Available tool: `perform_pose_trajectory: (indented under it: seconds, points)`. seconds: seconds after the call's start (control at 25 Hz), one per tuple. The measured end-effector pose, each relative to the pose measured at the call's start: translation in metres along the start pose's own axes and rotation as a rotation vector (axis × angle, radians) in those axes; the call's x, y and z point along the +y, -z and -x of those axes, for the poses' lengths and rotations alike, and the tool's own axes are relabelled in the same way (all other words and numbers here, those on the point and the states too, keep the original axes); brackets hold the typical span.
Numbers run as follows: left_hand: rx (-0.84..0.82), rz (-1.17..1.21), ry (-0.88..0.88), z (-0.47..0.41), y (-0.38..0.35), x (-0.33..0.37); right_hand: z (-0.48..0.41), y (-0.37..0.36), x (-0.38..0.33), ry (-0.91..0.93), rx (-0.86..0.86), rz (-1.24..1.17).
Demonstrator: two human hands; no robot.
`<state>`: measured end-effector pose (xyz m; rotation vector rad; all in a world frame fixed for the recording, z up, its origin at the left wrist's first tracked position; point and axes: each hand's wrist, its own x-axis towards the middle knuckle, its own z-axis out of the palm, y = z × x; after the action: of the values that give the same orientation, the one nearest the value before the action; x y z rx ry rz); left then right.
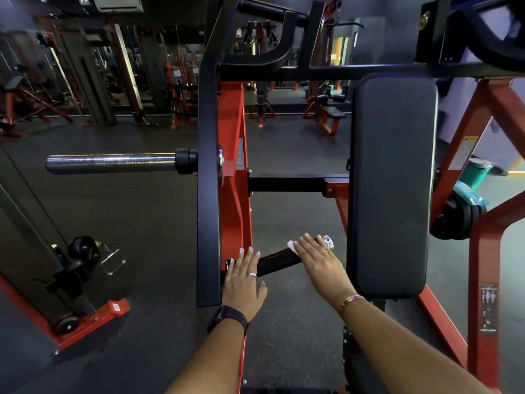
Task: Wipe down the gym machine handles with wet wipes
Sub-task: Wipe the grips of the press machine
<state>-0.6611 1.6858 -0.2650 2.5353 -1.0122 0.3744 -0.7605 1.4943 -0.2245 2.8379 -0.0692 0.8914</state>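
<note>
A black machine handle (277, 261) with a chrome end cap (329, 242) juts out from the black lever arm (208, 194) toward the back pad. My left hand (244, 282) rests on the handle's inner end, fingers straight over it. My right hand (319, 258) lies over the outer end of the handle, fingers laid flat, pressing a white wet wipe (292, 246) against the grip. Only a small corner of the wipe shows past my fingers.
A tall black back pad (393, 183) stands just right of the handle. The red frame upright (234, 194) sits behind the lever arm. A chrome plate-loading sleeve (113, 163) sticks out left. A wipe pack (468, 196) lies on weight plates at right, near a green bin (477, 173).
</note>
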Motion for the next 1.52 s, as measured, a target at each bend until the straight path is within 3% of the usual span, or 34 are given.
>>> perform_pose_trajectory:
  seconds: [0.08, 0.16, 0.28, 0.36, 0.52, 0.8, 0.96, 1.08, 1.24, 1.32, 1.44, 1.52]
  points:
    - [-0.011, -0.014, -0.017, 0.002, 0.0, 0.003, -0.008, -0.006, -0.026, 0.014, -0.044, -0.03]
    - [-0.04, -0.036, -0.043, 0.001, 0.003, 0.008, -0.001, -0.012, -0.045, 0.224, -0.077, -0.065]
    - [-0.052, -0.084, -0.147, -0.004, 0.006, 0.018, 0.012, -0.005, -0.011, 0.342, -0.03, -0.02]
    - [-0.063, -0.099, -0.218, -0.009, 0.006, 0.026, 0.02, 0.0, 0.022, 0.226, 0.012, 0.003]
    - [-0.084, -0.097, -0.255, -0.016, 0.003, 0.04, 0.025, 0.009, 0.034, -0.333, -0.001, -0.224]
    - [-0.137, -0.094, -0.301, -0.031, 0.002, 0.064, -0.016, 0.012, 0.025, -0.541, -0.137, -0.646]
    - [-0.147, -0.091, -0.31, -0.034, 0.003, 0.067, -0.028, 0.005, 0.037, -0.951, -0.178, -1.015]
    - [-0.121, -0.054, -0.342, -0.033, 0.002, 0.061, -0.015, -0.011, 0.017, -1.168, 0.01, -1.378]
    - [-0.106, 0.018, -0.399, -0.032, 0.001, 0.051, -0.005, -0.022, -0.02, -1.422, 0.237, -1.507]
    - [-0.103, 0.049, -0.41, -0.029, 0.002, 0.043, -0.007, -0.017, -0.046, -1.444, 0.117, -1.589]
    - [-0.146, 0.163, -0.354, -0.022, 0.011, 0.035, -0.009, 0.002, -0.087, -1.345, -0.204, -1.768]
    - [-0.148, 0.277, -0.314, -0.024, 0.016, 0.034, -0.007, 0.008, -0.089, -1.29, -0.27, -1.759]
